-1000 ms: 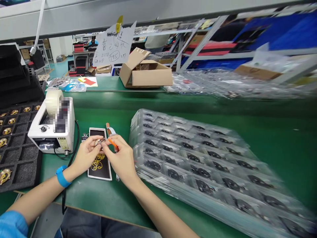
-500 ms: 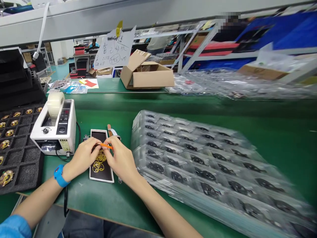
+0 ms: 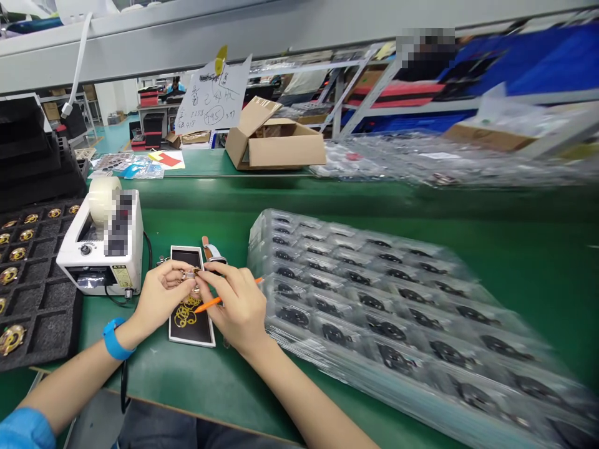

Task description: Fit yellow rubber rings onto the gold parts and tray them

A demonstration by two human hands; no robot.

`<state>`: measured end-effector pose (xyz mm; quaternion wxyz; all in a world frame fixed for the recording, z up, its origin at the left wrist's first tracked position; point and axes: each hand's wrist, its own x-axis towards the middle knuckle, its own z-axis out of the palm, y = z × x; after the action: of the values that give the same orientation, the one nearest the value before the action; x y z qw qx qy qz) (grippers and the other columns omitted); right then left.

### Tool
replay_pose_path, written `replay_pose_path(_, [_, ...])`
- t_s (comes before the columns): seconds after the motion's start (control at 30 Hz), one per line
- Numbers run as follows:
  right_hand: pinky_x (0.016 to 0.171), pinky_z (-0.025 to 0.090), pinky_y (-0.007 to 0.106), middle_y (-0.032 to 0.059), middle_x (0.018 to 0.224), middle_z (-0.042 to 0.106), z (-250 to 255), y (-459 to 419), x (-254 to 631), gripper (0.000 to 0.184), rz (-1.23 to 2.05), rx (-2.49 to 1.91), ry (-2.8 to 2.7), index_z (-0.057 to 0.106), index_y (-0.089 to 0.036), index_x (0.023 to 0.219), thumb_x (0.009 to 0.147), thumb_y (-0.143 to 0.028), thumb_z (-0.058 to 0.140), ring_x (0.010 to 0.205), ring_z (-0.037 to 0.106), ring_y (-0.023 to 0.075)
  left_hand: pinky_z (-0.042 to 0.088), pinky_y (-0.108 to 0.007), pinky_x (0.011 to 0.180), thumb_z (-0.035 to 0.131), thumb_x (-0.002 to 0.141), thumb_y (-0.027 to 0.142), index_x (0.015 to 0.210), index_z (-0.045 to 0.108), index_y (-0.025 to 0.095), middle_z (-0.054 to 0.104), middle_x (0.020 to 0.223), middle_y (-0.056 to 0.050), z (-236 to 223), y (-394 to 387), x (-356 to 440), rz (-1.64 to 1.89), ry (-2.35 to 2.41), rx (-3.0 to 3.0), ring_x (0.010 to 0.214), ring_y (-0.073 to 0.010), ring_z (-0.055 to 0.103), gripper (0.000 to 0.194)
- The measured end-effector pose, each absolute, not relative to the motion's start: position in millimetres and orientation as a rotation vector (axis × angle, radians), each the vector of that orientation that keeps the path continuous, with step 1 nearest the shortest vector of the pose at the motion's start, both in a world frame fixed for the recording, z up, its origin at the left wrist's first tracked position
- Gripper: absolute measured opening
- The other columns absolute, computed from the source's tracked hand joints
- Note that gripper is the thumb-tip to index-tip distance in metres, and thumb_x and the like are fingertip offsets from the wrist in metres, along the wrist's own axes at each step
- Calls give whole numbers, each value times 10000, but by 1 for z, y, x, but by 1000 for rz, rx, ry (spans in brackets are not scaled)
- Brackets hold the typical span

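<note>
Above a white-rimmed dark tray (image 3: 204, 329), my left hand (image 3: 161, 296) pinches a small shiny metal piece (image 3: 189, 274); its exact kind is too small to make out. My right hand (image 3: 244, 307) is closed, with a thin orange pen-like tool (image 3: 207, 305) lying across between its fingers, the tip pointing left over the tray. Its thumb and forefinger also meet the metal piece from the right. In the tray lies a tangle of thin yellow rings (image 3: 183, 317). Just behind my right hand is a watch with a brown and pale strap (image 3: 211, 251), partly hidden.
A white tape dispenser (image 3: 100, 243) stands to the left, beside a black foam tray (image 3: 49, 318) holding round golden pieces. Stacked clear plastic trays (image 3: 337, 293) with black parts fill the right. Behind are an open cardboard box (image 3: 285, 153) and a handwritten paper (image 3: 210, 96).
The orange tool has swung from between both hands' fingertips to lie lower across my right hand. My right hand has turned and shifted slightly right; the shiny piece now shows between the fingertips.
</note>
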<state>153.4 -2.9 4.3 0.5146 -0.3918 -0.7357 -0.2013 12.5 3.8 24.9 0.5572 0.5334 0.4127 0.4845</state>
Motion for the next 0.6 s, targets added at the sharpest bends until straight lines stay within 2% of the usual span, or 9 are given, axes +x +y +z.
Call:
replay_pose_path(0.13, [595, 475, 287, 92, 827, 697, 5, 0, 155, 140, -384, -878, -1803, 573, -171, 932, 838, -68, 556, 703, 597, 177, 485, -193, 477, 728, 681, 319, 824, 573, 153, 643, 653, 0, 26, 0, 16, 1146, 975, 1240, 554, -111, 617, 268])
replay_pose_path(0.3, [581, 479, 286, 104, 829, 701, 1, 3, 156, 150, -417, -840, -1834, 569, -161, 953, 843, -63, 538, 711, 618, 179, 505, -186, 483, 725, 684, 298, 777, 524, 157, 628, 617, 24, 24, -2, 18, 1142, 978, 1229, 513, -89, 597, 262])
replay_pose_path(0.47, [580, 481, 286, 89, 805, 700, 0, 7, 158, 145, -438, -796, -1857, 569, -174, 946, 854, -74, 518, 711, 630, 175, 543, -213, 552, 684, 726, 246, 1048, 608, 144, 660, 660, 9, 25, -5, 17, 1118, 1025, 1296, 581, -113, 630, 347])
replay_pose_path(0.6, [565, 481, 286, 114, 831, 710, 1, 6, 159, 139, -467, -760, -1886, 565, -163, 940, 837, -73, 540, 698, 622, 180, 574, -252, 625, 653, 751, 243, 1023, 666, 136, 717, 771, -42, 25, -6, 16, 1146, 1040, 1369, 670, -152, 673, 292])
